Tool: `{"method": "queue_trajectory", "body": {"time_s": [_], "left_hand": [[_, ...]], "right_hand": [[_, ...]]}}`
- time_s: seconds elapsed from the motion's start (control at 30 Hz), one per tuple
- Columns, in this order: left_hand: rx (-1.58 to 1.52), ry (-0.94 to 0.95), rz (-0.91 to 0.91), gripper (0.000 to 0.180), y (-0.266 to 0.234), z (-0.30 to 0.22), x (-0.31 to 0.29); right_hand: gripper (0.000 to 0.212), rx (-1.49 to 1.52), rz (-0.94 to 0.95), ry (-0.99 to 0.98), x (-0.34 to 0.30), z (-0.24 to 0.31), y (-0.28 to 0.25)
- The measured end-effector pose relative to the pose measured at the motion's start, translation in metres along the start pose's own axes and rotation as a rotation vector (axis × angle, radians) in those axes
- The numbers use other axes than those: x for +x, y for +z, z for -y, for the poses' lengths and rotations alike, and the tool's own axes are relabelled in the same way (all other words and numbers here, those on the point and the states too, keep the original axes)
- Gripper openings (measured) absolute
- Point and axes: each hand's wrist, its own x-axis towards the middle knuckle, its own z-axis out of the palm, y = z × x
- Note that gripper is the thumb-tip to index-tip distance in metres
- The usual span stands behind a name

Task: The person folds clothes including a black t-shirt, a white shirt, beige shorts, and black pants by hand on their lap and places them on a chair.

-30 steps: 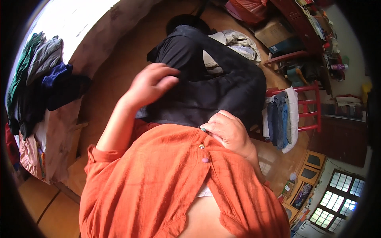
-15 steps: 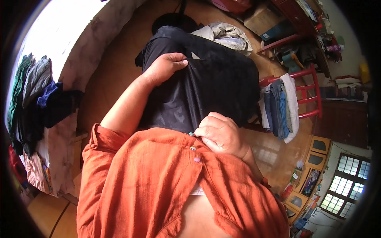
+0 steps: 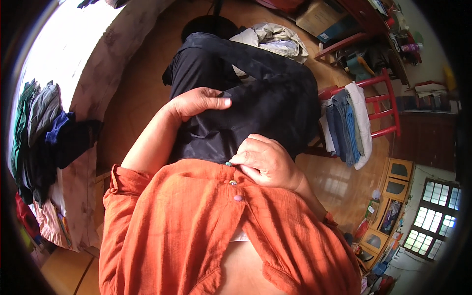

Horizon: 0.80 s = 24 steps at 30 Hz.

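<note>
Over my lap spreads a black garment (image 3: 275, 105) with a faint patterned sheen, bunched and folded; its exact kind I cannot make out. My left hand (image 3: 200, 104) pinches an edge of it between thumb and fingers, near the middle of the cloth. Close to the hem of my orange shirt (image 3: 182, 206), my right hand (image 3: 265, 161) is closed with curled fingers on the near part of the black cloth; the pinched spot itself is mostly hidden. Beyond my left hand a strip of the garment lies across, with a gap showing behind it.
Folded trousers (image 3: 346, 125) hang over a red chair (image 3: 386, 115) at the right. A pile of beige cloth (image 3: 275, 39) lies beyond my lap, beside a round black base (image 3: 209, 24). Several clothes (image 3: 42, 128) hang at the left. A cardboard box (image 3: 322, 19) stands far right.
My left hand has come nearer to me with the cloth edge, and the gap beyond it has widened. My right hand stays closed near the shirt hem.
</note>
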Motion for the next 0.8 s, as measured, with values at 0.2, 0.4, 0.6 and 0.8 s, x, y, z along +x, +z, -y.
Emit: {"method": "queue_trajectory", "body": {"time_s": [0.2,0.4,0.6,0.8], "left_hand": [[-0.557,0.013,0.116,0.035,0.006,0.007,-0.001],[-0.522,0.071,0.035,0.026,0.004,0.008,-0.001],[-0.452,0.075,0.048,0.027,0.003,0.009,-0.006],[-0.025,0.086,-0.101,0.033,0.008,-0.008,-0.022]], "right_hand": [[0.032,-0.145,-0.055,0.009,0.009,0.007,-0.007],[0.055,-0.342,0.098,0.16,0.006,-0.021,0.005],[0.052,-0.291,0.182,0.094,0.01,-0.023,0.009],[0.032,0.254,0.184,0.143,-0.014,-0.031,-0.004]]}}
